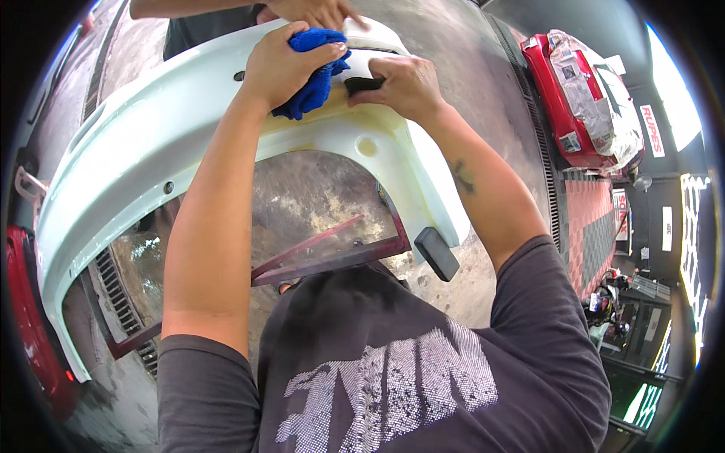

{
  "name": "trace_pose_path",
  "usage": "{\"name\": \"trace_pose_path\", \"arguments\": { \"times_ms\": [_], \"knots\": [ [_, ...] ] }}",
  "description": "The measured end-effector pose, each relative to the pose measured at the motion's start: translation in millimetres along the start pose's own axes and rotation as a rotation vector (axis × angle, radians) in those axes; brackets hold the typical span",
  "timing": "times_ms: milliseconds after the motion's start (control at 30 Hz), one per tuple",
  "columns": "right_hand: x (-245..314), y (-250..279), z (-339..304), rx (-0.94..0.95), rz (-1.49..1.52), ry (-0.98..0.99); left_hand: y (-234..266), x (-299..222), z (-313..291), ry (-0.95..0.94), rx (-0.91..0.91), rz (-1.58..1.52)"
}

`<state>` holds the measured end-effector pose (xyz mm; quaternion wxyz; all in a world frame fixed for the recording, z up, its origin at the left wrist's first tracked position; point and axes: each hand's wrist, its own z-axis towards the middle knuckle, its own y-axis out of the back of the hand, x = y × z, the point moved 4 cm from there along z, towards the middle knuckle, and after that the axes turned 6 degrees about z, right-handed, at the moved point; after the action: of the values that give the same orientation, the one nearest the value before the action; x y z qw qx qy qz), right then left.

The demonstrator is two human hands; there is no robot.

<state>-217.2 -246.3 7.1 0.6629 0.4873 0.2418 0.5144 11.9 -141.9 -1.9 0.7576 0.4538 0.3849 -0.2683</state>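
A pale, mint-white car bumper (pixel 113 140) arches across in front of me, with yellowish patches near its right end. My left hand (pixel 279 68) is closed round a bunched blue cloth (pixel 311 98), pressed to the bumper's surface. Just right of it, my right hand (pixel 408 87) pinches a thin black pad (pixel 364 85) between thumb and fingers, against or very close to the yellowish area; the hand hides part of it. A dark rectangular block (pixel 436 254) rests on the bumper's lower right end.
Across the bumper, another person's hand (pixel 321 11) reaches near its top edge. A dark red metal stand (pixel 355 253) is under the bumper. To the right are a red car (pixel 540 98) partly covered with paper and a floor drain grate (pixel 545 143). Another red car part (pixel 30 317) is at far left.
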Motion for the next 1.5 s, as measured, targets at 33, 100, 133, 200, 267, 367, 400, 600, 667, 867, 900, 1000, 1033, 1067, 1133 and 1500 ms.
{"name": "trace_pose_path", "arguments": {
  "times_ms": [33, 100, 133, 200, 267, 367, 400, 600, 667, 867, 900, 1000, 1033, 1067, 1133, 1500],
  "knots": [
    [3.0, 2.1, 4.4, -0.011, -0.001, 0.028, 1.4, -3.7, -1.1, 0.01, 0.036, -0.009],
    [3.6, -5.1, -15.1, -0.083, 0.025, -0.005, 2.3, -6.9, -4.4, 0.001, 0.013, -0.049],
    [8.6, -1.7, -29.3, -0.086, 0.03, -0.089, 5.9, -4.8, -7.5, 0.016, 0.003, -0.04],
    [2.4, 19.0, -71.7, -0.151, 0.169, -0.478, 6.6, -6.9, -12.8, -0.016, -0.064, 0.109],
    [-23.9, 19.9, -142.7, -0.329, 0.422, -0.657, -8.1, -26.8, -18.7, -0.332, -0.118, 0.391],
    [-7.3, 19.6, -199.2, -0.483, 0.638, -0.836, -23.9, -48.4, -33.0, -0.467, -0.019, 0.702],
    [0.2, 25.6, -201.1, -0.491, 0.602, -0.838, -33.4, -47.4, -35.4, -0.524, -0.013, 0.734],
    [15.9, 33.5, -198.9, -0.348, 0.451, -0.751, -119.4, -85.3, -38.1, -0.773, -0.028, 0.682],
    [11.7, 33.1, -204.5, -0.386, 0.468, -0.753, -129.7, -85.3, -34.8, -0.813, -0.019, 0.624],
    [14.3, 38.5, -209.2, -0.363, 0.408, -0.724, -90.8, -79.3, -59.6, -0.917, 0.246, 0.985],
    [12.2, 39.0, -211.7, -0.362, 0.407, -0.728, -80.7, -79.4, -65.4, -0.885, 0.258, 1.021],
    [13.3, 35.4, -211.7, -0.388, 0.448, -0.731, -27.0, -70.1, -93.3, -0.776, 0.268, 1.091],
    [13.6, 34.9, -211.5, -0.396, 0.466, -0.729, -6.0, -62.3, -102.1, -0.723, 0.273, 1.088],
    [13.1, 34.0, -210.4, -0.387, 0.456, -0.714, 18.3, -58.6, -111.8, -0.683, 0.23, 1.094],
    [13.9, 34.4, -210.2, -0.398, 0.424, -0.706, 64.7, -46.0, -120.2, -0.591, 0.091, 1.09],
    [9.1, 30.8, -214.3, -0.365, 0.446, -0.763, 23.0, -60.1, -72.4, -0.511, 0.107, 1.121]
  ]
}}
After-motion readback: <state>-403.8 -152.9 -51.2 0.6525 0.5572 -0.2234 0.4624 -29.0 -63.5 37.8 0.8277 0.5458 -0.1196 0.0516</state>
